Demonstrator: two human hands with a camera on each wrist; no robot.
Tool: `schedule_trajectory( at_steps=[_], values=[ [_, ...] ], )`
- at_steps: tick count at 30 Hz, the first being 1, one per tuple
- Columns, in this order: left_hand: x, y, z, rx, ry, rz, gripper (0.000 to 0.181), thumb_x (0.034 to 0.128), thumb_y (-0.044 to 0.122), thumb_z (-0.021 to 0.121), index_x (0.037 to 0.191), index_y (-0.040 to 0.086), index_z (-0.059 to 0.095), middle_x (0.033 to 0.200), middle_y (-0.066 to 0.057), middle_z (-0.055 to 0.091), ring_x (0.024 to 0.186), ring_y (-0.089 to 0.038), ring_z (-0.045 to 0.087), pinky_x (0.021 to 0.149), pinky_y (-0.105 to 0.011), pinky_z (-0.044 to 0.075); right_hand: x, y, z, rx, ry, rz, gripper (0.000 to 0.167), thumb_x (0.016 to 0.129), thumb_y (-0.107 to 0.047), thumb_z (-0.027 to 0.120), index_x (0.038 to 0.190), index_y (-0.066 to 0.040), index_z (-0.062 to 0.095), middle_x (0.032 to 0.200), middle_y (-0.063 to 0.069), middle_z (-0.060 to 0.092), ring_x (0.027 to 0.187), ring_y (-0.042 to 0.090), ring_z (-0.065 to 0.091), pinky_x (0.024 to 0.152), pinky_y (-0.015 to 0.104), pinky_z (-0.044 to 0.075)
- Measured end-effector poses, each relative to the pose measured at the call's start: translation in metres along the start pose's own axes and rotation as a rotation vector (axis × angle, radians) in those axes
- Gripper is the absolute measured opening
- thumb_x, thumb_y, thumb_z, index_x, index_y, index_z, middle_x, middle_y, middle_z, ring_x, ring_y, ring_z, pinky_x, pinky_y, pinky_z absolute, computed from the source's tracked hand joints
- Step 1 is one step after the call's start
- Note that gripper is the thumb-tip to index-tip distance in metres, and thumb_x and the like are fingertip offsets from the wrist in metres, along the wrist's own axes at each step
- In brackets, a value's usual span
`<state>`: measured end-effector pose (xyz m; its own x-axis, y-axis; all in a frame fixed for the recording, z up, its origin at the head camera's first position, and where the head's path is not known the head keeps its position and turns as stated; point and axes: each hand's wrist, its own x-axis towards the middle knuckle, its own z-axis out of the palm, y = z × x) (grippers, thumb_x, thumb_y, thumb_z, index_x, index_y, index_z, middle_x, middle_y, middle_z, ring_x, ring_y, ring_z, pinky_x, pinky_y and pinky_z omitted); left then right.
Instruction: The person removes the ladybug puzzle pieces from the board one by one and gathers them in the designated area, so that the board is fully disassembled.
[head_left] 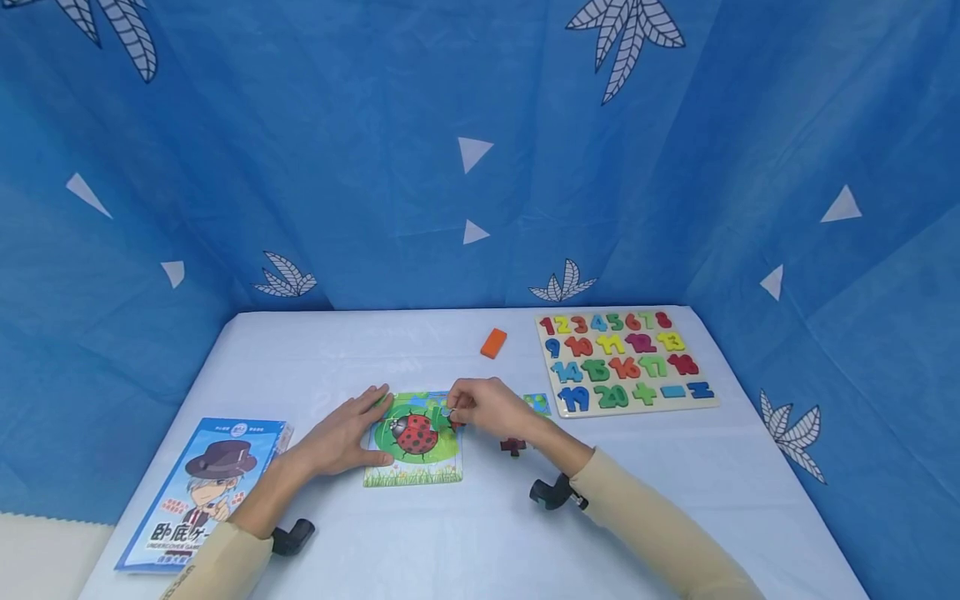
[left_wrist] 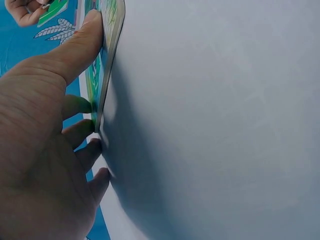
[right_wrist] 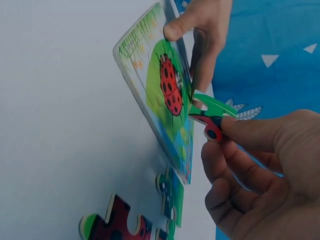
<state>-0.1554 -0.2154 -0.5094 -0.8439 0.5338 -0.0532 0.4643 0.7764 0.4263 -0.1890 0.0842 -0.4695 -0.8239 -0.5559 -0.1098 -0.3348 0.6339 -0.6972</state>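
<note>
A ladybug puzzle board (head_left: 427, 477) lies on the white table. My left hand (head_left: 341, 437) is spread at its left side, with the thumb and fingertips touching the board; in the left wrist view the left thumb (left_wrist: 82, 45) lies along the board's edge. My right hand (head_left: 491, 407) pinches a jigsaw piece (right_wrist: 214, 112), green with red and black, between thumb and fingers just above the board's right side. Beside the board are loose jigsaw pieces: a dark red one (head_left: 513, 447) and a green and blue one (head_left: 537, 404), partly behind the right hand.
A wooden number board (head_left: 630, 400) with colourful numerals stands at the right. An orange block (head_left: 493, 343) lies behind the puzzle. At the left front is a blue game box (head_left: 210, 496) with a cartoon figure. Blue curtains (head_left: 420, 208) enclose the table.
</note>
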Motion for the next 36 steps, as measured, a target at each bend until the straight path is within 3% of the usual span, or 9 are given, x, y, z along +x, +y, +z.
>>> schedule_trajectory(
  at_steps=[17,36],
  values=[
    [0.0,-0.001,0.0,0.001,-0.008,-0.004,0.102,0.0809,0.058,0.076,0.155,0.001,0.036,0.165,-0.017,0.024,0.151,-0.04,0.022,0.119,-0.059,0.025,-0.009,0.023,-0.018,0.008,-0.187,0.108,0.003,0.091,-0.014,0.074,0.093,-0.013,0.071,0.076,0.001,0.07,0.064,0.015,0.057,0.059,0.029,0.047],
    [0.0,0.0,0.0,0.002,-0.008,-0.013,0.1,0.0813,0.056,0.077,0.154,0.002,0.037,0.165,-0.017,0.024,0.151,-0.04,0.021,0.118,-0.059,0.025,-0.011,0.032,-0.017,-0.054,-0.185,0.124,0.004,0.09,-0.011,0.074,0.093,-0.013,0.074,0.076,-0.002,0.067,0.066,0.013,0.057,0.061,0.027,0.047]
  ],
)
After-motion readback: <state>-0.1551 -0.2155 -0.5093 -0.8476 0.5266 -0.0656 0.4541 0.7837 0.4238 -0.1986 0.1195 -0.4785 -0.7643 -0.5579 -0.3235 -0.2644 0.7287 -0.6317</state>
